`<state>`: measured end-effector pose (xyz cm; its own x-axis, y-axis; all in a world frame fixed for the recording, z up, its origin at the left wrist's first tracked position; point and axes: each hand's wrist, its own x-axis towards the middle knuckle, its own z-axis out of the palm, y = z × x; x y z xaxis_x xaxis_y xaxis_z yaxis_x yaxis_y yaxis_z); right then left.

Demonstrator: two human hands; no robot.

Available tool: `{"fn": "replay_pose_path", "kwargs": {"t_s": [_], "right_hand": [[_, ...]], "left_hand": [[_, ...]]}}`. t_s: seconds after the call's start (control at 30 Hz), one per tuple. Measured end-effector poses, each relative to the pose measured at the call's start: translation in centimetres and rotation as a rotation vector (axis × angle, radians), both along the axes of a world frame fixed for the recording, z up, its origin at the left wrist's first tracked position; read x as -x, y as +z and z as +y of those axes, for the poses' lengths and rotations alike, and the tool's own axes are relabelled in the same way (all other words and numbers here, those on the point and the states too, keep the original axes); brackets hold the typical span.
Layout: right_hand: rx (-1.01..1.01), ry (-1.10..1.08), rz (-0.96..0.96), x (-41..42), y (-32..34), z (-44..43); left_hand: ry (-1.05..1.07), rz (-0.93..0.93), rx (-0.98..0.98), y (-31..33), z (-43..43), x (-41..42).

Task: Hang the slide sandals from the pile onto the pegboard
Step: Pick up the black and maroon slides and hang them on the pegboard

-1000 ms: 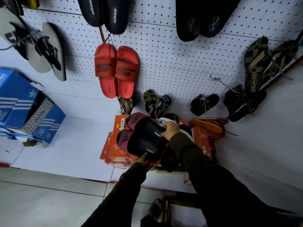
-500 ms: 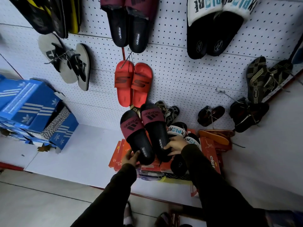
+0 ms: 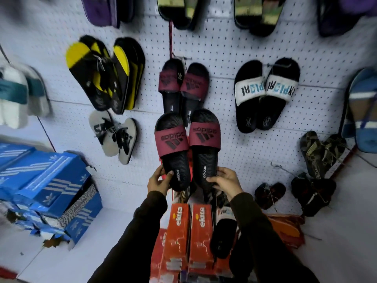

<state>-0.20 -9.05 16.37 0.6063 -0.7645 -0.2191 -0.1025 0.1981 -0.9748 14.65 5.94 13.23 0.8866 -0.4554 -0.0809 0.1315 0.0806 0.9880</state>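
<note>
I hold a pair of black slide sandals with maroon straps up against the white pegboard (image 3: 234, 58). My left hand (image 3: 158, 179) grips the heel of the left sandal (image 3: 173, 148). My right hand (image 3: 225, 177) grips the heel of the right sandal (image 3: 205, 146). Both sandals stand toe up, side by side, just below a matching maroon pair (image 3: 183, 86) that hangs on the board. Lower down, the pile holds a black sandal (image 3: 222, 235) with a white strap, lying on orange boxes (image 3: 189, 231).
Other pairs hang around: yellow-black flip-flops (image 3: 106, 72), grey flip-flops (image 3: 116, 135), white-strap black slides (image 3: 265, 94), dark sandals (image 3: 314, 188) at lower right. A bare metal hook (image 3: 279, 167) sticks out right of my right hand. Blue shoeboxes (image 3: 47, 186) are stacked at left.
Both hands have lifted the maroon-strap pair from the pile of orange boxes up to the pegboard, and turned it toe up. My view has tilted upward along the board.
</note>
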Motion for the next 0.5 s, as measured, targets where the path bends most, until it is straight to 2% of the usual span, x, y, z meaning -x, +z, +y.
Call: {"fn": "replay_pose_path", "kwargs": {"t_s": [0.27, 0.5], "right_hand": [[0.113, -0.02, -0.223, -4.5, 8.1, -0.9], [0.136, 0.023, -0.335, -8.3, 14.4, -1.2]], "left_hand": [[0.003, -0.235, 0.079, 9.2, -0.5, -5.3], [0.028, -0.272, 0.158, 15.9, -1.5, -9.5]]}}
